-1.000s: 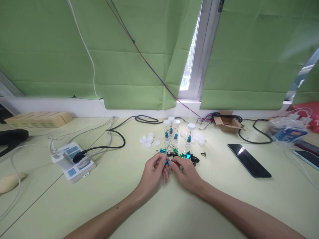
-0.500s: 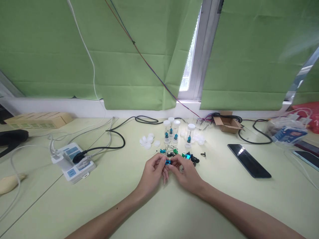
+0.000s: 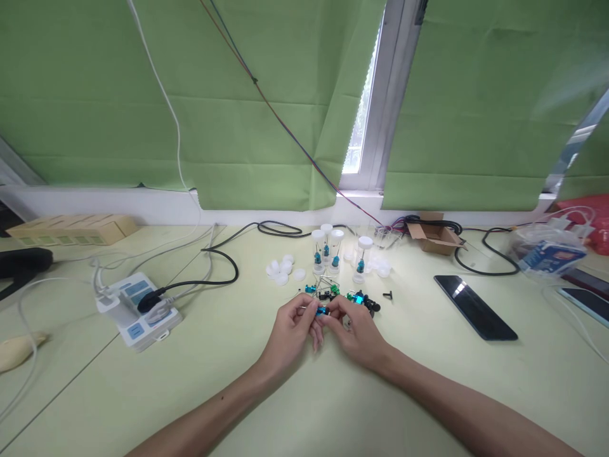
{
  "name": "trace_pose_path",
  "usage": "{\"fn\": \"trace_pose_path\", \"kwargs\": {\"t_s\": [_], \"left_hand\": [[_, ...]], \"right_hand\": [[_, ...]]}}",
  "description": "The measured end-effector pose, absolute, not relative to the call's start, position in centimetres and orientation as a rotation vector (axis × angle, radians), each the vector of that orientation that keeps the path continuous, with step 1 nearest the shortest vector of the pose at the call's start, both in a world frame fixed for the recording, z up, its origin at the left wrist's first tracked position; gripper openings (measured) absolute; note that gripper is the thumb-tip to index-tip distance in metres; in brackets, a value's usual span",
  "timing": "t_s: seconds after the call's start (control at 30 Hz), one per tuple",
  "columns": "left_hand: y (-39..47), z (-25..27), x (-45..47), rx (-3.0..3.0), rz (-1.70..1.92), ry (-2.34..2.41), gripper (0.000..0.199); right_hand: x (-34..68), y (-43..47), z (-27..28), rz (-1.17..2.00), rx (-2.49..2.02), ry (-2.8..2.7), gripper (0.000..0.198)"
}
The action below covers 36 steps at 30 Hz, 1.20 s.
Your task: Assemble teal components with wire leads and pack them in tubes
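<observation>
Between my hands, low over the table, is a small blue metallic part (image 3: 322, 311) with a dark end; its exact kind is too small to make out. My left hand (image 3: 297, 324) pinches its left side with thumb and fingers. On the dark right end, the fingertips of my right hand (image 3: 354, 327) are closed. Just beyond lie loose blue, green and black small parts, such as a blue piece (image 3: 310, 289), a green piece (image 3: 335, 289) and black pieces (image 3: 373, 306). Behind them stand several clear capped tubes (image 3: 360, 261), each with a blue part and a thin rod inside.
White round caps (image 3: 280, 271) lie left of the tubes. A black phone (image 3: 474, 308) is at right, near an open cardboard box (image 3: 435, 238). On the left sits a power strip (image 3: 143, 311) with plugs and cables. A small black T-shaped piece (image 3: 388, 296) lies apart.
Hardly anything differs. Both hands keep hold of the blue part in the same place, with only slight finger movement; the view has shifted a little.
</observation>
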<state>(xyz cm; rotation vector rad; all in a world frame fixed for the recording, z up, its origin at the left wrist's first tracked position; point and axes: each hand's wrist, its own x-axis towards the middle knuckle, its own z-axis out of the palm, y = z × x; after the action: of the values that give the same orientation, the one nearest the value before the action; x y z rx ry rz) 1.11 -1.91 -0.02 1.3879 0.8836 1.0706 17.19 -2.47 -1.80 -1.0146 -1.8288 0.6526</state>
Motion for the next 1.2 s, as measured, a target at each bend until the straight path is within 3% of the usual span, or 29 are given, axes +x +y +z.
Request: {"fn": "trace_pose_path", "kwargs": {"t_s": [1.2], "left_hand": [[-2.2, -0.2, 1.1, 1.556, 0.946, 1.037, 0.031]], "right_hand": [[16.8, -2.4, -2.9, 0.596, -1.035, -1.841, 0.011]]}}
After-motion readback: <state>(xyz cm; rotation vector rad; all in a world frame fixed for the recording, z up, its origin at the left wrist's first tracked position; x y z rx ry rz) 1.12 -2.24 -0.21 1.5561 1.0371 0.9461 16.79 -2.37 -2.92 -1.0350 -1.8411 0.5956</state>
